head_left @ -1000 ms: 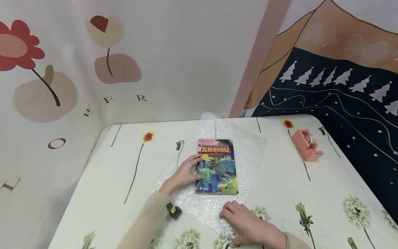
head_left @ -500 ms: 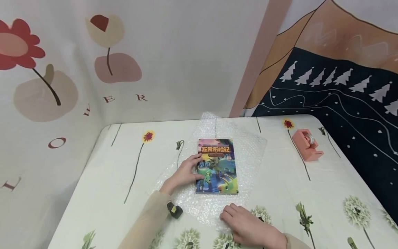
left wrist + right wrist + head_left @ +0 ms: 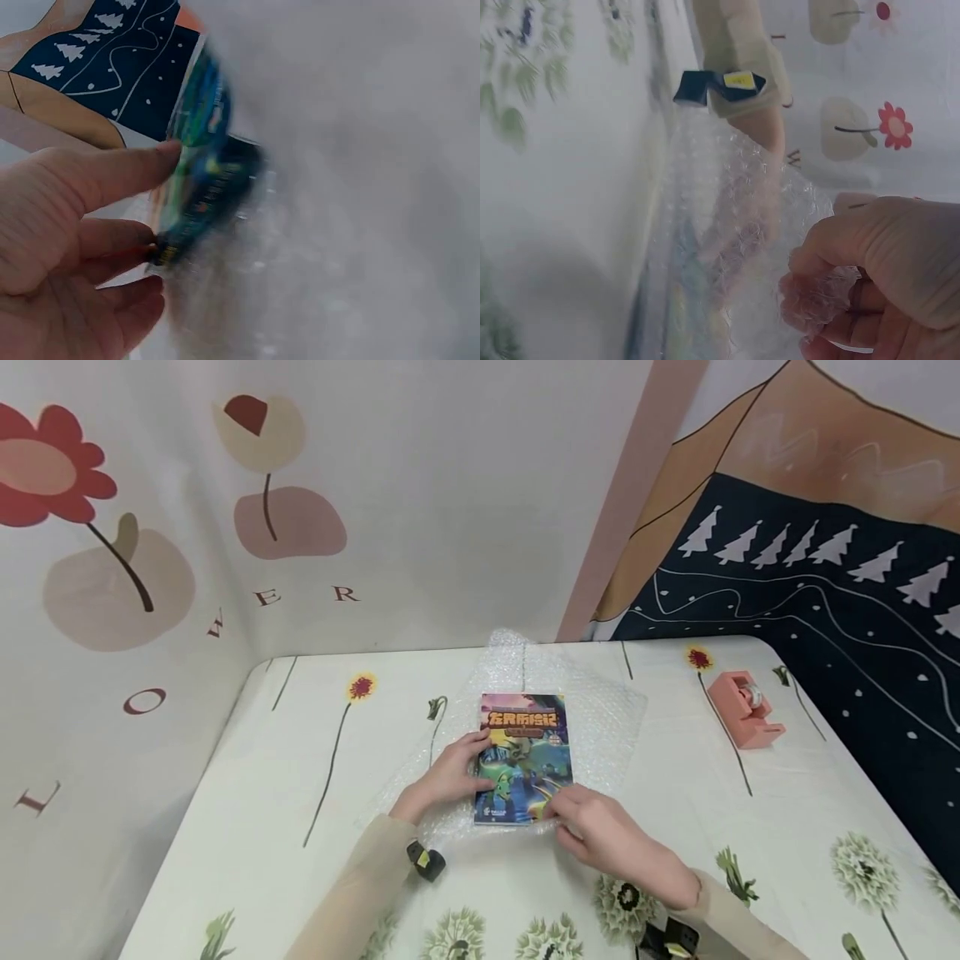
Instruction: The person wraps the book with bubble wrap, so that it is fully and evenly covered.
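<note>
A paperback book (image 3: pixel 517 760) with a colourful dinosaur cover lies face up on a sheet of clear bubble wrap (image 3: pixel 603 714). My left hand (image 3: pixel 450 777) holds the book by its left edge, thumb on the cover; the left wrist view shows the fingers at the spine (image 3: pixel 206 202). At the book's lower right corner, my right hand (image 3: pixel 603 831) pinches the near edge of the bubble wrap, raised off the table. Crumpled bubble wrap (image 3: pixel 735 187) stretches away from those curled fingers in the right wrist view. The raised film blurs much of the left wrist view.
A pink tape dispenser (image 3: pixel 745 710) with a roll of clear tape stands at the right on the flower-printed tablecloth (image 3: pixel 300 752). Printed curtains (image 3: pixel 450 527) rise behind the table and along its sides. Dark wrist straps (image 3: pixel 426 862) sit on both sleeves.
My right hand has moved forward and up from the near part of the bubble wrap, lifting its edge toward the book's bottom. The left hand and the book stay in place.
</note>
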A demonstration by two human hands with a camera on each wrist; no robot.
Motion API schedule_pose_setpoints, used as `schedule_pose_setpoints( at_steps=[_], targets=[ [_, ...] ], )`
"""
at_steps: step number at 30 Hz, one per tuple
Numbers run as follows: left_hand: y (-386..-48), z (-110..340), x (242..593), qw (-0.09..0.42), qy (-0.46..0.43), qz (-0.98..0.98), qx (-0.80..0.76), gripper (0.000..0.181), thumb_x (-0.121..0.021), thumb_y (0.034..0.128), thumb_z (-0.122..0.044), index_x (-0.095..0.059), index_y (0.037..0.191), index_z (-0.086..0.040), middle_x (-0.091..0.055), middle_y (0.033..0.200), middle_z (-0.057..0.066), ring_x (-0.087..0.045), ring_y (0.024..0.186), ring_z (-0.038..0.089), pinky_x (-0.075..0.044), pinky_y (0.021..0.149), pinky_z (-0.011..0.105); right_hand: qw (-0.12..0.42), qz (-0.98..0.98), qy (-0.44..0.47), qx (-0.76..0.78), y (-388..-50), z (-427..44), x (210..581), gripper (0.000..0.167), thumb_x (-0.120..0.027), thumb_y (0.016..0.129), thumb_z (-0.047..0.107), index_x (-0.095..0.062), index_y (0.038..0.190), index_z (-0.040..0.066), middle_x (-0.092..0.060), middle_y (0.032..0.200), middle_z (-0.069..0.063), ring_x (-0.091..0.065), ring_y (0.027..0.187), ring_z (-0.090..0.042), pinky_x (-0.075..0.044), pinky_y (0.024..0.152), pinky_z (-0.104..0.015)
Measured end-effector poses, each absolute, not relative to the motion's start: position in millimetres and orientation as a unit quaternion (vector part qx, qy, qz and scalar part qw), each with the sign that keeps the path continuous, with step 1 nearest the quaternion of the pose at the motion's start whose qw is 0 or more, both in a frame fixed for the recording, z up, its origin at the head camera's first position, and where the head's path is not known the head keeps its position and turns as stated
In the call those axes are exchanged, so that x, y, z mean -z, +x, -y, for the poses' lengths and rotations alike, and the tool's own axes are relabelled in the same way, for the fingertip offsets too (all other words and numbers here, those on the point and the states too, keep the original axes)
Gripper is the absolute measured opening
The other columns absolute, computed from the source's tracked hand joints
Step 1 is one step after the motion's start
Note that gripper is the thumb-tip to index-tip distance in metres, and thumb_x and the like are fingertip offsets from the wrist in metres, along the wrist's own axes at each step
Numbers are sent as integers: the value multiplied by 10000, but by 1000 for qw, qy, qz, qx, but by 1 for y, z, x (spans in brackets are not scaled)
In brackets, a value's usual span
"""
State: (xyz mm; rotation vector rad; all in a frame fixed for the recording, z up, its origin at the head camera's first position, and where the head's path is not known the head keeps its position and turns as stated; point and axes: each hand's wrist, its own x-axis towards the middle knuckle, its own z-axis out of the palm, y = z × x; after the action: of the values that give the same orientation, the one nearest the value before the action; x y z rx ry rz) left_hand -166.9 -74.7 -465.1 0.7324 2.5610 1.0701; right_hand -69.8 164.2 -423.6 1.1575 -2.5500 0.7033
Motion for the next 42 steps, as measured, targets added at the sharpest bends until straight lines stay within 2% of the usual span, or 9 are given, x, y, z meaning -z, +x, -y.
schedule_pose_setpoints(
  at_steps=[7, 12, 16, 21, 28, 36, 42],
  targets=[
    [-172, 75, 452, 188, 270, -884, -331, 739, -653, 857, -392, -403, 1357, 91, -282, 1481, 212, -284, 1345, 384, -263, 1084, 468, 101, 883, 352, -294, -101, -164, 426, 152, -675, 756, -63, -670, 873, 33, -664, 799, -50, -616, 706, -130, -517, 628, -215],
    [-171, 72, 445, 222, 236, -889, -324, 882, -667, 799, -519, -370, 1386, 68, -248, 1507, 175, -259, 1362, 363, -272, 1082, 458, 57, 886, 314, -337, -119, -164, 435, 103, -657, 811, -49, -692, 880, 19, -668, 768, -65, -593, 630, -88, -488, 561, -200],
    [-169, 70, 443, 232, 228, -893, -311, 951, -745, 732, -498, -352, 1404, 48, -215, 1524, 147, -240, 1372, 347, -260, 1088, 451, 33, 889, 287, -356, -129, -164, 443, 84, -655, 819, -39, -697, 870, 14, -665, 755, -51, -574, 605, -63, -475, 542, -197],
    [-167, 69, 446, 205, 245, -901, -293, 978, -819, 671, -419, -365, 1390, 65, -229, 1519, 150, -262, 1364, 346, -261, 1089, 444, 22, 889, 271, -369, -136, -166, 453, 54, -670, 825, -4, -703, 839, 36, -641, 727, -1, -510, 572, -27, -439, 509, -202],
    [-164, 64, 452, 150, 228, -919, -284, 926, -845, 651, -353, -419, 1353, 75, -308, 1483, 169, -337, 1319, 368, -309, 1061, 457, 14, 894, 268, -360, -144, -166, 462, 36, -686, 834, 54, -711, 811, 41, -585, 707, 32, -452, 586, -26, -409, 512, -206],
    [-162, 60, 455, 134, 215, -928, -271, 915, -858, 645, -327, -430, 1347, 76, -326, 1473, 171, -349, 1315, 351, -331, 1050, 437, -14, 903, 256, -346, -153, -166, 467, 59, -725, 796, 44, -676, 827, 52, -547, 702, 37, -460, 600, -51, -417, 523, -218],
    [-163, 59, 456, 134, 210, -928, -277, 912, -853, 650, -337, -432, 1349, 70, -324, 1475, 164, -349, 1315, 346, -337, 1046, 443, -78, 898, 267, -342, -168, -171, 455, 110, -724, 808, 85, -645, 863, 31, -576, 703, 27, -505, 609, -59, -448, 550, -222]
  ],
)
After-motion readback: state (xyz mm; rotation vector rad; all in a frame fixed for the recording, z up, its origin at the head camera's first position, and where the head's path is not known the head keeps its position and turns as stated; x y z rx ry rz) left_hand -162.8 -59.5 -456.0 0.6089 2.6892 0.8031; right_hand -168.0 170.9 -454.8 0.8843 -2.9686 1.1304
